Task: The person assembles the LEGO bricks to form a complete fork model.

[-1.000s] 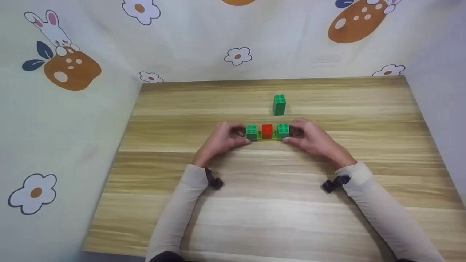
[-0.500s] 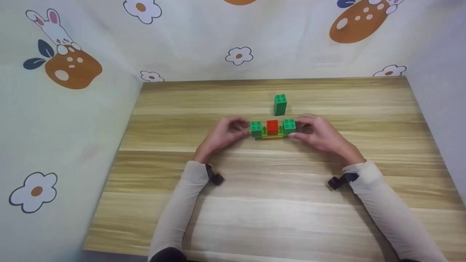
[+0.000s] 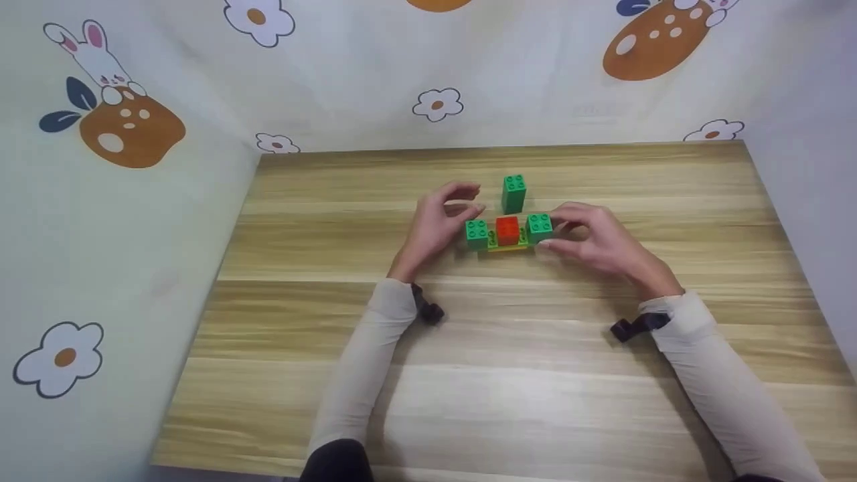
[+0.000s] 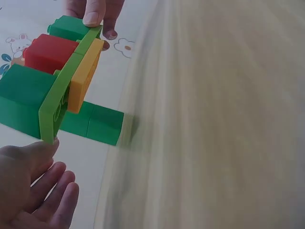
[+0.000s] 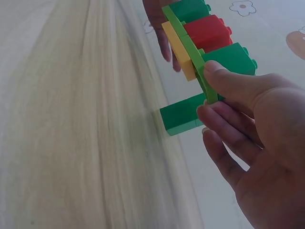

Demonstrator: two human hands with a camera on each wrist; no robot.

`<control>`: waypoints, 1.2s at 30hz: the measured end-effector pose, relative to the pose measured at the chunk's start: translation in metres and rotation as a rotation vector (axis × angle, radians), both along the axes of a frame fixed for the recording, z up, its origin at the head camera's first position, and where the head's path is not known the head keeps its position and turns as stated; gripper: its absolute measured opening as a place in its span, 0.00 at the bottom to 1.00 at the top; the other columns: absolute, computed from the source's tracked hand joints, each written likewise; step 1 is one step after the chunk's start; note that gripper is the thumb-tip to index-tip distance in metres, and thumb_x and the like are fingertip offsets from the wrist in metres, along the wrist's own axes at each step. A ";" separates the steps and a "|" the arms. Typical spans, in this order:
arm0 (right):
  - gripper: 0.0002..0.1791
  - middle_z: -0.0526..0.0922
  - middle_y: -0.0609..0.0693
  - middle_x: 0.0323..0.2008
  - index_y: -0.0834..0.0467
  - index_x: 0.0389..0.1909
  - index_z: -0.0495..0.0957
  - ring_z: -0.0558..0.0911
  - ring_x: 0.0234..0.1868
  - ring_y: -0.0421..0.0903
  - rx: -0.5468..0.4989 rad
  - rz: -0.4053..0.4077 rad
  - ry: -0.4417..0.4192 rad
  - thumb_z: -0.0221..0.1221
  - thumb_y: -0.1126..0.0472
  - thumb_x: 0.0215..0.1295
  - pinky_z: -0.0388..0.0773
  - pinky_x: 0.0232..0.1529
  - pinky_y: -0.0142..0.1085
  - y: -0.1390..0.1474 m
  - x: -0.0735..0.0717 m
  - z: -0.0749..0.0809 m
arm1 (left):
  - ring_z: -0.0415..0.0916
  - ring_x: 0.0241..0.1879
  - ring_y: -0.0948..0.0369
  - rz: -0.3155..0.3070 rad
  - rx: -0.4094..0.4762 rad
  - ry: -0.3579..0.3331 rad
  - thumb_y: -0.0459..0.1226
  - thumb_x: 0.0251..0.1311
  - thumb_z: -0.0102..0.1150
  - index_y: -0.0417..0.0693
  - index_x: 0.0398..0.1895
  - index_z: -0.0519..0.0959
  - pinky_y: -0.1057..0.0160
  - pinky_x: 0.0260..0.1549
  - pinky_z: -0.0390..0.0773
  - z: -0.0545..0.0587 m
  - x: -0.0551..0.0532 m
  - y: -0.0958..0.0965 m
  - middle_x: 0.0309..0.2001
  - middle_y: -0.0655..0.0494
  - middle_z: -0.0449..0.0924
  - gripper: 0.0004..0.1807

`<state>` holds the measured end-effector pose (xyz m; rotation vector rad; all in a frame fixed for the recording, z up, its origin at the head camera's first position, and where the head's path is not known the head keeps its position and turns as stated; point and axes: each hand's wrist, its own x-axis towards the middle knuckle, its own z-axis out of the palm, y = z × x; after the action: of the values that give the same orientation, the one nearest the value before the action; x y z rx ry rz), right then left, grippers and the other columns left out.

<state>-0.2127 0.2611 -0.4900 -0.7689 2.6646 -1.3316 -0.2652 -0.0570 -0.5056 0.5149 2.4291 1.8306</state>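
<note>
A toy brick assembly (image 3: 507, 231) hangs above the tabletop: a lime-green plate (image 4: 71, 71) carries a green block (image 3: 477, 233), a red block (image 3: 507, 230) and another green block (image 3: 539, 227), with a yellow brick (image 4: 86, 76) underneath. My right hand (image 3: 596, 234) pinches the assembly's right end, thumb on the near side. Beside the left end is my left hand (image 3: 438, 224), its fingers loosely spread and extended past the block. In the left wrist view its thumb lies close to the plate's end; whether they touch I cannot tell.
Behind the assembly, a green tower (image 3: 513, 194) of two stacked bricks stands upright on the wooden table (image 3: 495, 375). A patterned wall covering (image 3: 348, 80) borders the back and left sides, and a pale wall (image 3: 803, 161) the right.
The assembly has risen and shifted right and slightly away from me in my right hand. My left hand has let go of its left end and moved forward. The tower stayed put.
</note>
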 end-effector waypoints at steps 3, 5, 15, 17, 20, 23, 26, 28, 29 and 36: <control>0.21 0.90 0.50 0.53 0.55 0.59 0.89 0.88 0.49 0.49 -0.018 -0.004 -0.003 0.76 0.62 0.66 0.85 0.55 0.28 0.003 -0.001 0.001 | 0.83 0.64 0.49 -0.003 0.026 -0.023 0.38 0.67 0.76 0.41 0.66 0.82 0.58 0.65 0.85 0.002 -0.006 0.012 0.63 0.41 0.86 0.26; 0.21 0.90 0.50 0.53 0.54 0.59 0.89 0.88 0.49 0.49 -0.026 -0.003 -0.003 0.76 0.62 0.66 0.85 0.55 0.26 0.004 -0.002 0.002 | 0.83 0.64 0.53 -0.004 0.030 -0.039 0.39 0.67 0.76 0.42 0.66 0.82 0.59 0.66 0.85 0.003 -0.009 0.019 0.63 0.44 0.86 0.26; 0.22 0.91 0.49 0.54 0.52 0.60 0.89 0.88 0.51 0.51 -0.023 -0.019 -0.018 0.76 0.62 0.65 0.84 0.56 0.26 0.011 -0.004 0.005 | 0.84 0.62 0.57 -0.039 0.060 -0.081 0.43 0.63 0.79 0.45 0.67 0.83 0.65 0.63 0.85 0.004 -0.024 0.038 0.62 0.52 0.87 0.30; 0.22 0.91 0.50 0.55 0.52 0.61 0.88 0.88 0.51 0.51 -0.017 -0.014 -0.013 0.76 0.62 0.66 0.84 0.56 0.27 0.012 -0.003 0.005 | 0.84 0.61 0.59 -0.037 0.050 -0.088 0.44 0.62 0.80 0.48 0.66 0.84 0.66 0.62 0.85 0.003 -0.026 0.039 0.61 0.55 0.88 0.29; 0.21 0.91 0.49 0.55 0.51 0.60 0.88 0.88 0.52 0.50 -0.015 -0.015 -0.015 0.76 0.60 0.67 0.84 0.57 0.28 0.013 -0.004 0.005 | 0.84 0.60 0.60 -0.045 0.040 -0.090 0.44 0.62 0.80 0.51 0.65 0.85 0.65 0.62 0.85 0.003 -0.028 0.040 0.60 0.56 0.88 0.28; 0.22 0.91 0.48 0.54 0.51 0.61 0.88 0.88 0.51 0.50 -0.021 -0.018 -0.019 0.76 0.60 0.66 0.84 0.57 0.27 0.014 -0.004 0.005 | 0.85 0.59 0.61 -0.049 0.038 -0.090 0.44 0.63 0.79 0.52 0.64 0.85 0.65 0.61 0.86 0.002 -0.029 0.038 0.59 0.57 0.88 0.26; 0.22 0.91 0.49 0.54 0.52 0.61 0.88 0.88 0.51 0.51 -0.028 -0.023 -0.018 0.76 0.61 0.66 0.84 0.57 0.27 0.014 -0.003 0.006 | 0.85 0.58 0.60 -0.045 0.048 -0.077 0.43 0.64 0.79 0.52 0.63 0.86 0.65 0.60 0.86 0.002 -0.028 0.036 0.58 0.57 0.89 0.24; 0.22 0.91 0.50 0.54 0.54 0.60 0.88 0.88 0.50 0.52 -0.042 -0.029 -0.016 0.77 0.62 0.65 0.85 0.56 0.29 0.015 -0.003 0.008 | 0.86 0.57 0.60 -0.044 0.056 -0.064 0.41 0.64 0.79 0.51 0.63 0.86 0.64 0.60 0.87 0.001 -0.026 0.033 0.57 0.56 0.89 0.24; 0.22 0.90 0.51 0.54 0.55 0.60 0.88 0.88 0.50 0.52 -0.045 -0.033 -0.015 0.77 0.62 0.65 0.85 0.56 0.29 0.015 -0.003 0.008 | 0.87 0.56 0.59 -0.042 0.059 -0.056 0.41 0.64 0.78 0.51 0.62 0.86 0.63 0.60 0.87 0.001 -0.025 0.031 0.57 0.54 0.90 0.23; 0.24 0.89 0.53 0.57 0.56 0.60 0.88 0.87 0.48 0.46 -0.072 -0.065 -0.015 0.78 0.61 0.64 0.85 0.55 0.28 0.017 -0.001 0.013 | 0.88 0.55 0.57 -0.053 0.042 -0.032 0.34 0.66 0.76 0.47 0.62 0.86 0.61 0.60 0.88 -0.002 -0.017 0.015 0.58 0.50 0.89 0.22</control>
<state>-0.2137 0.2780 -0.4772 -0.6816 2.6659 -1.4493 -0.2818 -0.0423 -0.5071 0.5440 2.3384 1.8572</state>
